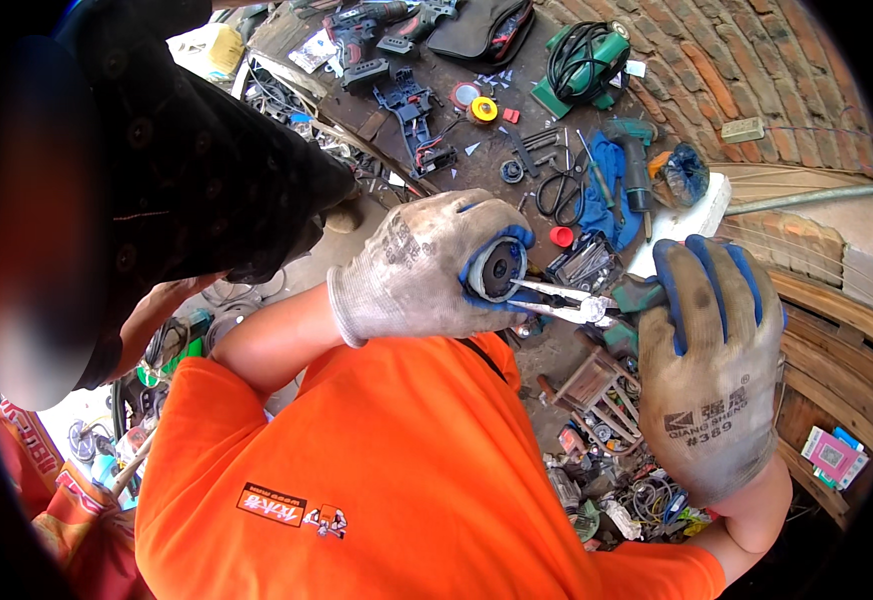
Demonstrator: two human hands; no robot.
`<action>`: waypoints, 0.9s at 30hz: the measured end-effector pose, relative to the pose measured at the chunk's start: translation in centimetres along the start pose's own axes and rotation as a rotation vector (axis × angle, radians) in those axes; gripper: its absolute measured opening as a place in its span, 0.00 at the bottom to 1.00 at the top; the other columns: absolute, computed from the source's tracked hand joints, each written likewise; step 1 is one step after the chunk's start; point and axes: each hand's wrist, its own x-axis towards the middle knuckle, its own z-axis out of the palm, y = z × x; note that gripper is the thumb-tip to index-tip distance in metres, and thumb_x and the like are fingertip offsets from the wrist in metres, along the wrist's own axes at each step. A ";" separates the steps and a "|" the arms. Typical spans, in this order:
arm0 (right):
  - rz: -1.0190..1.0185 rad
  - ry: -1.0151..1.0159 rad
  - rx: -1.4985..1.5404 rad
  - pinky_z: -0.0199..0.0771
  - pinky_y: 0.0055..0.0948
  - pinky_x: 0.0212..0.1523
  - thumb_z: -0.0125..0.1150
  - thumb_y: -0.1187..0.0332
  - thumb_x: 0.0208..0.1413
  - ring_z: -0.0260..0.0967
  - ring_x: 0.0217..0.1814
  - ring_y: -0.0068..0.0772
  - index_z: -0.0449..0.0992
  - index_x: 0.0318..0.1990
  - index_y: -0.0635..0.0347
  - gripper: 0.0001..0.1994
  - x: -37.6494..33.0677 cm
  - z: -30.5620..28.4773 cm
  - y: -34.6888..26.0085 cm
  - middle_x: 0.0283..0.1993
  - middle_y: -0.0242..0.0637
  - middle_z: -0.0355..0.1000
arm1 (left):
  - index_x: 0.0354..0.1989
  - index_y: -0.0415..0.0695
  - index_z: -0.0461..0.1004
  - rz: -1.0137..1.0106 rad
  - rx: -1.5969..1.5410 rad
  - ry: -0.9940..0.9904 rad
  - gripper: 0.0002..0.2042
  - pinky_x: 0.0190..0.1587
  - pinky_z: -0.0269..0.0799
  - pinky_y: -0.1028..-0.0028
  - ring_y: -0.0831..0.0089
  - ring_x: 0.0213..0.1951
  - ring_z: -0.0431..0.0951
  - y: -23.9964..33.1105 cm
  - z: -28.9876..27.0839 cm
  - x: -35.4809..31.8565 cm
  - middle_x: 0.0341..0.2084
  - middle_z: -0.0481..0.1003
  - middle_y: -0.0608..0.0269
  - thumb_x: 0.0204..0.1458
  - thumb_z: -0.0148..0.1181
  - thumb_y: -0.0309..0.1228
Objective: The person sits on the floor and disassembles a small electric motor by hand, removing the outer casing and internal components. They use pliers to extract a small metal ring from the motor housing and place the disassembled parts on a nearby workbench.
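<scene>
My left hand [432,265], in a grey-white work glove with blue coating, is closed around a round, dark part [500,268] with a pale rim. Its flat face is turned to the right. In my gloved right hand [712,350] is a pair of long-nose pliers [589,307] with green handles. The plier jaws are parted: the upper tip meets the face of the round part, and the other passes by its lower edge. My right fingers partly hide the handles.
On the cluttered workbench [387,115] lie a black case [482,30], scissors [562,195], a blue cloth [607,190], a green tool with coiled cord [587,65] and a red cap [562,236]. A person in dark clothing [207,160] stands left. A wooden stool [597,390] is below.
</scene>
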 end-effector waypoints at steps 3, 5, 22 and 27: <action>0.017 -0.007 -0.004 0.68 0.56 0.61 0.62 0.78 0.47 0.66 0.62 0.54 0.77 0.32 0.70 0.05 0.1 0.2 -0.2 0.57 0.50 0.70 | 0.47 0.42 0.77 0.025 0.007 0.028 0.30 0.43 0.78 0.65 0.58 0.40 0.82 0.2 -0.1 0.0 0.39 0.79 0.56 0.33 0.83 0.38; 0.003 0.002 -0.017 0.68 0.55 0.60 0.62 0.78 0.46 0.67 0.61 0.54 0.77 0.31 0.71 0.05 0.1 0.4 -0.2 0.56 0.49 0.70 | 0.47 0.42 0.77 0.026 0.025 0.040 0.31 0.42 0.78 0.65 0.58 0.39 0.82 0.0 0.0 -0.1 0.38 0.79 0.56 0.33 0.83 0.39; -0.122 -0.106 0.026 0.68 0.51 0.53 0.60 0.76 0.43 0.68 0.54 0.52 0.75 0.28 0.69 0.05 1.6 -1.2 0.1 0.52 0.51 0.70 | 0.45 0.43 0.77 0.026 -0.023 0.063 0.30 0.43 0.79 0.65 0.57 0.39 0.83 -0.6 -0.2 -0.7 0.38 0.80 0.55 0.33 0.84 0.39; -0.160 -0.136 0.079 0.69 0.50 0.50 0.61 0.75 0.40 0.68 0.52 0.52 0.74 0.27 0.67 0.05 2.1 -1.4 0.5 0.51 0.50 0.70 | 0.43 0.43 0.76 0.039 -0.094 0.085 0.27 0.44 0.78 0.62 0.55 0.41 0.81 -0.9 -0.3 -0.9 0.38 0.79 0.55 0.33 0.80 0.34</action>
